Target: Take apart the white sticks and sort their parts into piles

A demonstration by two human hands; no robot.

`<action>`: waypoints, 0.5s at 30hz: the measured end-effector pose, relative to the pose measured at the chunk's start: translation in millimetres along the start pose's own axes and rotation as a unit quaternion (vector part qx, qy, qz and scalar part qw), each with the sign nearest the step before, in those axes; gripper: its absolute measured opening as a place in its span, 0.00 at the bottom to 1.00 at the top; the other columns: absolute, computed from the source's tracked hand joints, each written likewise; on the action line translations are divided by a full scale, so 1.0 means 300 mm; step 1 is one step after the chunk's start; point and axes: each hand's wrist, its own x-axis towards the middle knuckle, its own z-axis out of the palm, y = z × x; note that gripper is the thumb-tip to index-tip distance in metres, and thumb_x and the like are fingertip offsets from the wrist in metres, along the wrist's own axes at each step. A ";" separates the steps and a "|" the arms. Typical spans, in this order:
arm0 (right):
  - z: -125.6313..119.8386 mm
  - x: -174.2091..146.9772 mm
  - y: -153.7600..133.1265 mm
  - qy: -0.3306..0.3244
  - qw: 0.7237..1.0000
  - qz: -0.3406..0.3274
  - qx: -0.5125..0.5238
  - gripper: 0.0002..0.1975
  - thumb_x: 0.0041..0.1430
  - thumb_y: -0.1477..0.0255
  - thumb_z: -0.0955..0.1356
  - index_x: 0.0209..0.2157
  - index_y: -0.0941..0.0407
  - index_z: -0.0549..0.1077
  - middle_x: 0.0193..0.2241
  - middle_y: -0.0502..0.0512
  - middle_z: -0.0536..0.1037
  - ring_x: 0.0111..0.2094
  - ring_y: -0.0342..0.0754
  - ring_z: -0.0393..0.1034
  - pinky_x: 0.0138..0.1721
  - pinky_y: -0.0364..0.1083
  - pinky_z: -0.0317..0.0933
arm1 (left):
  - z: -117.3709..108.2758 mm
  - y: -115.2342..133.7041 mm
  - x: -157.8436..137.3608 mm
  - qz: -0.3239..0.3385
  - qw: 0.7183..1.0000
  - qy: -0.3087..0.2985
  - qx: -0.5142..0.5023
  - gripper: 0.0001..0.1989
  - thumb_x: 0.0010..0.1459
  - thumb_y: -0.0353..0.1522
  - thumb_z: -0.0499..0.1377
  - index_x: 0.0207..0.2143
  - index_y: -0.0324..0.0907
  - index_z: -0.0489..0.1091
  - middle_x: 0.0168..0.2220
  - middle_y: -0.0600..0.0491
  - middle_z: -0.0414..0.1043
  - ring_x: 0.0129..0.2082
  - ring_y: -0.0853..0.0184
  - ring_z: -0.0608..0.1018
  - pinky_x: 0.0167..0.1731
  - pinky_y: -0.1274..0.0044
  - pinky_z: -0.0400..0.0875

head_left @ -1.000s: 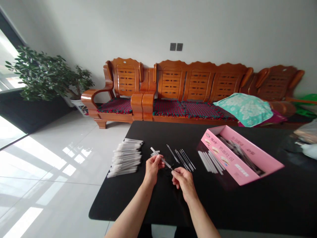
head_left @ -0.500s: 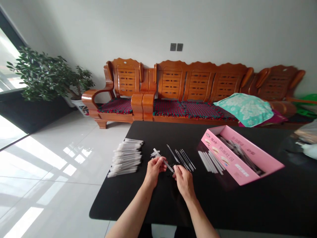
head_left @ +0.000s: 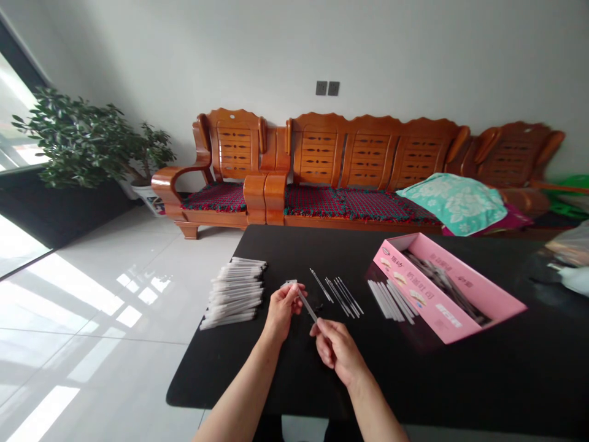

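Note:
Between my two hands runs a thin, pale grey pen barrel (head_left: 307,306). My left hand (head_left: 284,306) pinches its far end, and the fingers of my right hand (head_left: 335,344) are closed on its near end. Small white parts (head_left: 289,283) lie just behind my left hand, partly covered by it. Small black pieces (head_left: 326,306), too small to make out, lie beyond my right hand. Several slim pen refills (head_left: 344,297) are spread on the table past the hands. To the left is a stack of whitish pens (head_left: 234,293) with dark ends.
Several loose translucent barrels (head_left: 391,301) lie beside a pink box (head_left: 427,301) holding more greyish barrels. The black table (head_left: 257,387) has its left edge near the pen stack. A wooden sofa (head_left: 317,147) stands behind, and a plastic bag (head_left: 570,248) sits far right.
My right hand has moved down toward me, and the barrel's near end has come with it. My left hand has shifted slightly and covers more of the white parts.

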 end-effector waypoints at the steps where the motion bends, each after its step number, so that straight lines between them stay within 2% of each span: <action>1: -0.002 -0.004 0.002 0.000 1.000 0.000 0.000 0.22 0.57 0.52 0.68 0.28 0.60 0.72 0.09 0.41 0.58 0.10 0.35 0.45 0.10 0.37 0.38 | 0.000 0.000 0.001 -0.004 1.000 0.002 -0.001 0.21 0.49 0.44 0.67 0.35 0.33 0.77 0.27 0.48 0.75 0.19 0.77 0.69 0.17 0.86 0.61; 5: -0.006 -0.017 0.007 0.026 0.999 -0.021 -0.034 0.22 0.57 0.52 0.67 0.28 0.59 0.72 0.10 0.41 0.58 0.10 0.35 0.44 0.11 0.38 0.37 | 0.014 -0.016 -0.008 -0.012 0.999 0.022 -0.019 0.21 0.46 0.43 0.69 0.32 0.32 0.77 0.26 0.48 0.75 0.19 0.77 0.70 0.18 0.85 0.64; 11: -0.007 -0.034 0.001 0.103 0.969 -0.134 -0.177 0.23 0.58 0.53 0.67 0.25 0.60 0.72 0.11 0.42 0.58 0.14 0.35 0.48 0.15 0.38 0.40 | 0.041 -0.038 -0.020 -0.015 0.997 0.055 -0.054 0.22 0.42 0.43 0.71 0.31 0.32 0.77 0.25 0.48 0.75 0.19 0.76 0.70 0.18 0.85 0.64; 13: -0.002 -0.040 -0.006 0.106 0.974 -0.128 -0.156 0.23 0.57 0.52 0.68 0.26 0.60 0.72 0.11 0.42 0.58 0.13 0.35 0.48 0.15 0.38 0.40 | 0.049 -0.030 -0.022 -0.017 0.996 0.049 -0.066 0.22 0.42 0.43 0.71 0.31 0.32 0.77 0.24 0.49 0.75 0.18 0.77 0.69 0.18 0.86 0.63; 15: 0.005 -0.044 -0.013 0.074 0.992 -0.075 -0.070 0.24 0.57 0.51 0.67 0.28 0.59 0.72 0.10 0.42 0.58 0.12 0.36 0.47 0.13 0.38 0.38 | 0.057 -0.017 -0.026 -0.022 0.997 0.021 -0.072 0.21 0.43 0.42 0.71 0.31 0.32 0.76 0.24 0.49 0.74 0.18 0.79 0.68 0.17 0.86 0.62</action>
